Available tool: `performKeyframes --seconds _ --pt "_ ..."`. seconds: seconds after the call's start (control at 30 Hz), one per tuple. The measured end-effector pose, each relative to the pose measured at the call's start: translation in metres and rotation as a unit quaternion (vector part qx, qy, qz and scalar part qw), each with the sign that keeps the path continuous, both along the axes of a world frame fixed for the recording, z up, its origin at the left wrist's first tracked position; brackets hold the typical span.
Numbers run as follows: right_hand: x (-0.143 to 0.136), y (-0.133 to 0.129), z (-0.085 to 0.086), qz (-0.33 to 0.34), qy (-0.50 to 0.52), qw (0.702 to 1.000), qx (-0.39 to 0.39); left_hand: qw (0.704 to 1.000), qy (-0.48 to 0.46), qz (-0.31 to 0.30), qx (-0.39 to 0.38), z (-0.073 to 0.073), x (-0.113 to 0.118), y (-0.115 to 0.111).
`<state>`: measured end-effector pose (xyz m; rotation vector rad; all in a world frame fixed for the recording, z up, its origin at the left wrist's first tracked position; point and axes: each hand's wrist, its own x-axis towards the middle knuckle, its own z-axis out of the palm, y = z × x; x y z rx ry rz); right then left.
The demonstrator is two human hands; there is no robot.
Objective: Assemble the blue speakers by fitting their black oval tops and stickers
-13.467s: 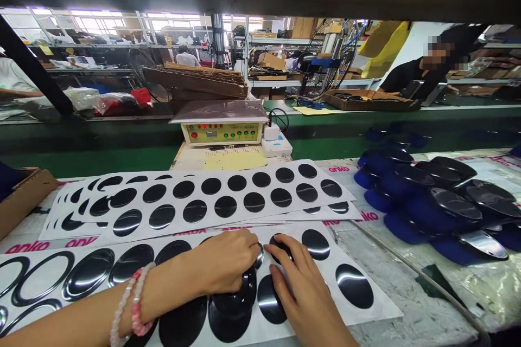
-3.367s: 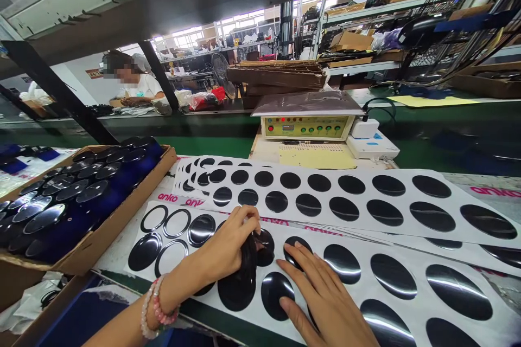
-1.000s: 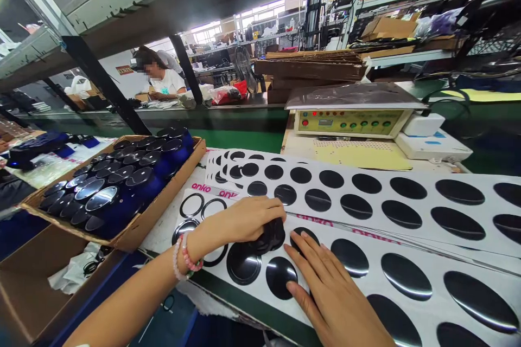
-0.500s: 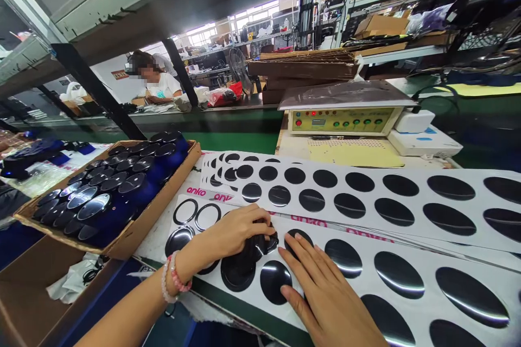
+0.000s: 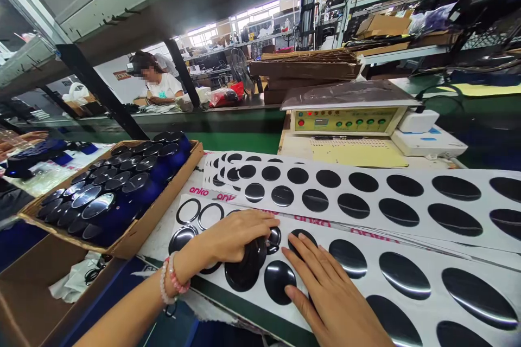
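Left of sheet (image 5: 366,238) | cardboard box (image 5: 163,195) | behind: control unit (image 5: 345,119)

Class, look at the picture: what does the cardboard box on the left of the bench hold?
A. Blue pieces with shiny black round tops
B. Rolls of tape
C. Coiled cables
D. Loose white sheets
A: the cardboard box is packed with blue pieces with shiny black round tops.
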<state>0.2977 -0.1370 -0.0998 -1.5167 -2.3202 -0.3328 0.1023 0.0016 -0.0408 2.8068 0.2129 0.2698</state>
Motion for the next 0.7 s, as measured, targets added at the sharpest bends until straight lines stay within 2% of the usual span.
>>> performKeyframes --seconds 0.17,0.27,0.33,0.43,0.53,0.57,0.63,0.7 --pt "-0.001 0.0 0.003 0.002 0.0 1.0 -0.02 0.998 -0.063 0.001 0.002 -0.004 -0.004 0.0" --pt "0.0 0.0 0.005 0.003 -0.002 1.0 -0.013 0.993 -0.113 0.037 -0.003 -0.013 -0.009 -0.002" --pt "0.001 0.0 0.005 0.003 -0.005 1.0 -0.003 0.982 -0.169 0.086 -0.004 -0.018 -0.015 -0.001" --pt "0.001 0.002 0.003 0.004 -0.009 1.0 0.019 0.934 -0.291 0.208 0.005 -0.014 -0.028 0.002" --pt "0.0 0.003 0.001 0.006 -0.013 0.999 0.05 0.871 -0.381 0.311 0.013 0.006 -0.041 -0.002" --pt "0.0 0.002 0.0 0.005 -0.013 0.998 0.063 0.867 -0.377 0.326 0.009 0.013 -0.043 -0.007" --pt "0.0 -0.002 0.001 0.003 -0.017 0.996 0.091 0.901 -0.286 0.324 -0.021 0.025 -0.045 -0.021" --pt "0.003 -0.008 0.006 0.015 -0.024 0.992 0.122 0.948 -0.124 0.283 -0.068 0.028 -0.041 -0.038"
